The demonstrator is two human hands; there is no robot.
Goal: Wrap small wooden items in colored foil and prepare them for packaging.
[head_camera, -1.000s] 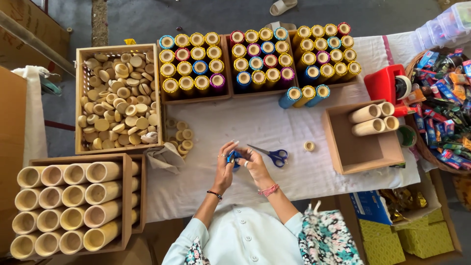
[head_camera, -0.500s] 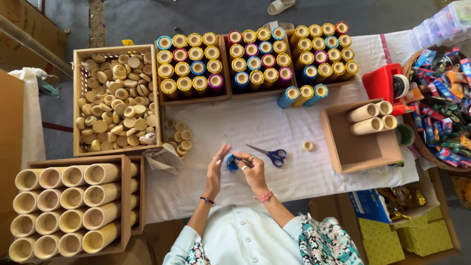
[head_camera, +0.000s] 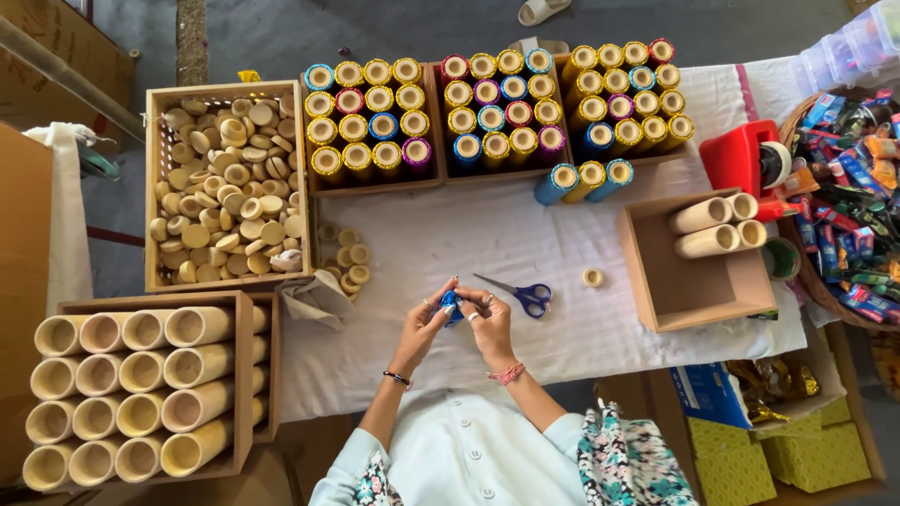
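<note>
A small blue object [head_camera: 451, 303] is pinched between the fingertips of the left hand [head_camera: 425, 323] and the right hand [head_camera: 488, 321], both closed on it above the white cloth-covered table [head_camera: 487, 244]; its exact kind cannot be told. One pair of blue-handled scissors [head_camera: 521, 294] is seen just right of the hands. Three trays of foil-wrapped tubes [head_camera: 367, 117] are lined along the far edge, with three loose wrapped tubes [head_camera: 582, 180] laid beside them. Smooth round wooden discs are heaped in one wooden crate [head_camera: 227, 186]. Plain bamboo tubes [head_camera: 131, 389] are stacked in the left box, and four more [head_camera: 714, 226] are held in a cardboard box. One red tape dispenser [head_camera: 741, 159] is set at the right
</note>
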